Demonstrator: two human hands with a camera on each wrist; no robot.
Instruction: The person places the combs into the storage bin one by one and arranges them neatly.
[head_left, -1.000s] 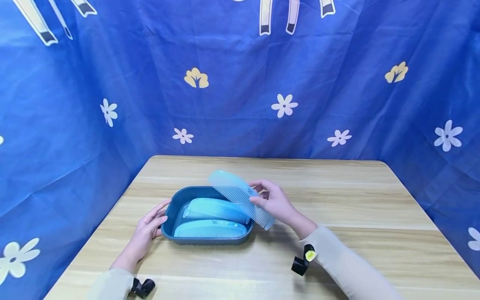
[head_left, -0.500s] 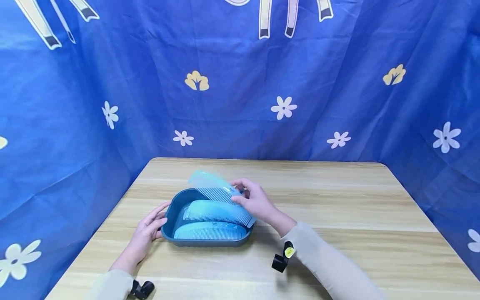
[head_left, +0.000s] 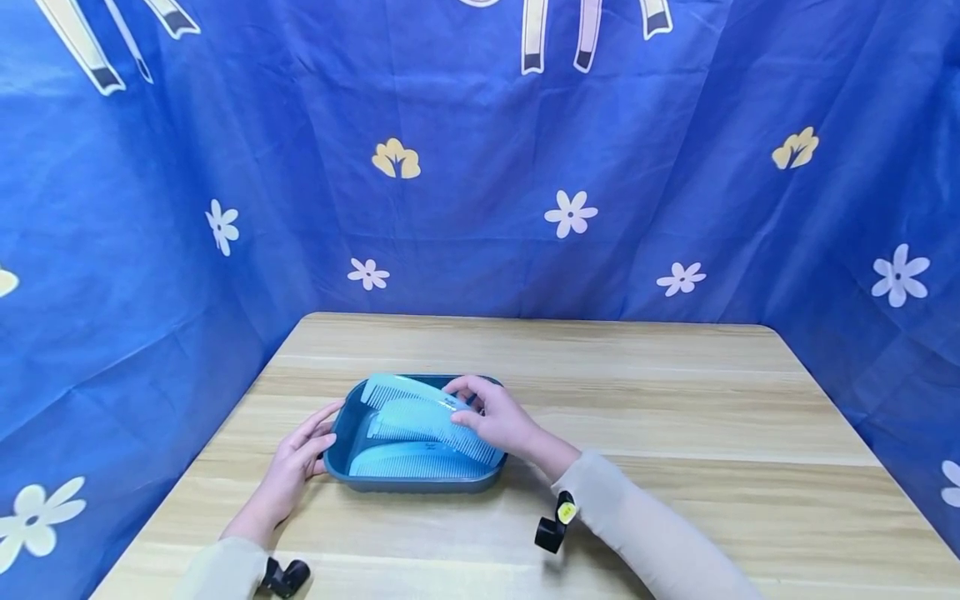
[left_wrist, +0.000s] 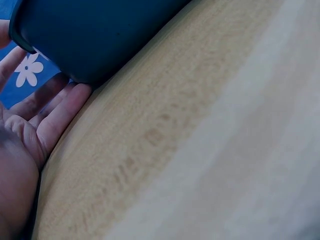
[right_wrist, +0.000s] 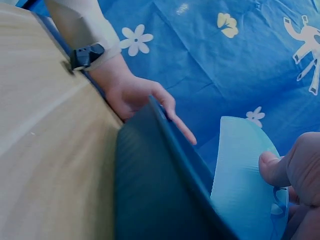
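Observation:
A dark blue plastic basin (head_left: 416,485) with rounded corners stands on the table, left of the middle. My left hand (head_left: 296,454) holds its left end; in the left wrist view several fingers (left_wrist: 67,110) touch the lower corner. My right hand (head_left: 491,417) pinches a light blue comb (head_left: 397,390) near its spine, thumb on one face. This comb slants over the basin, its teeth towards me. Beneath it lie a second comb (head_left: 401,419), partly covered, and a third comb (head_left: 397,462) along the front wall. Whether the pinched comb touches the others, I cannot tell.
The light wood table (head_left: 675,400) reaches out to the right of the basin. A blue patterned cloth (head_left: 480,208) hangs behind and along both sides. Each wrist carries a small black camera, such as the right one (head_left: 551,533).
My right hand has moved left and down, bringing the comb from above the basin's right rim to inside it. My left hand has stayed at the basin's left end.

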